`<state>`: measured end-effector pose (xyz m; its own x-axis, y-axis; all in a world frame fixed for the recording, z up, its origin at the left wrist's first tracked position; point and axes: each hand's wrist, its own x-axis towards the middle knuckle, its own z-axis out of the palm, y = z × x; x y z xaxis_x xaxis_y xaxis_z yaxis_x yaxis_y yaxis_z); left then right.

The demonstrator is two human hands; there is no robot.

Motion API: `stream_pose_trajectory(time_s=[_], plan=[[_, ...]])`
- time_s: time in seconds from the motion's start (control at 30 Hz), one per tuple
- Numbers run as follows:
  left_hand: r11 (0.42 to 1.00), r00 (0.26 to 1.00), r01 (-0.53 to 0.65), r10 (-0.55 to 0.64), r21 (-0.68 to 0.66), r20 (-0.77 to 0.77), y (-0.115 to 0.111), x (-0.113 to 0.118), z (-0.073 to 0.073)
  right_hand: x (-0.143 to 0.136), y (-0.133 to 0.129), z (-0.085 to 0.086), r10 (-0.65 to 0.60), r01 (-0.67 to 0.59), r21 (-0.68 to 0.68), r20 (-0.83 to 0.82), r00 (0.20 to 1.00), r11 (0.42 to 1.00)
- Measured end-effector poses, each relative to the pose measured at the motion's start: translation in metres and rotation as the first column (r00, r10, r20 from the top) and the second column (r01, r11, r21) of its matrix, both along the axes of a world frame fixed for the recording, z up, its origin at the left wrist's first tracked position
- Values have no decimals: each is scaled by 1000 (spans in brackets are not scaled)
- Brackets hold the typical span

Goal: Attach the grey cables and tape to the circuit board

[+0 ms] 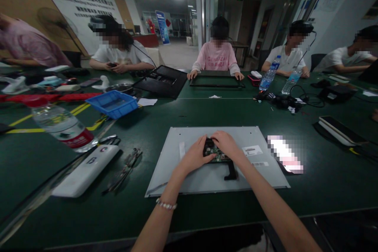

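Observation:
A green circuit board in a black frame (219,155) lies on the grey back of a flat display panel (201,183). My left hand (195,155) grips the board's left edge, its fingers at the far corner and its thumb by the near side. Over the board's far right corner my right hand (226,143) is bent, its fingertips pressed to the edge. A black bracket arm sticks out from the board toward me. White labels (252,150) show on the panel right of the board.
Left of the panel are glasses (125,171), a white power bank (87,171), a water bottle (63,126) and a blue bin (113,104). A phone (285,155) lies at the right. Across the table a person holds a black frame (217,85); several other people sit nearby.

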<state>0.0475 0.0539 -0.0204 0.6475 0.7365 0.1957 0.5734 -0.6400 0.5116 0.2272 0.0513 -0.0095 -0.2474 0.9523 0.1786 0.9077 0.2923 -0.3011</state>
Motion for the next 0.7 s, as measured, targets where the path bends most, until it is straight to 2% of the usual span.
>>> stream_pose_trajectory(time_s=[0.37, 0.7], plan=[[1000, 1000, 3, -3, -2, 10, 0, 0, 2, -1, -1, 2, -30, 30, -2, 7, 1000, 1000], [1000, 1000, 5, -5, 26, 4, 1, 0, -3, -2, -4, 2, -34, 34, 5, -21, 999, 999]])
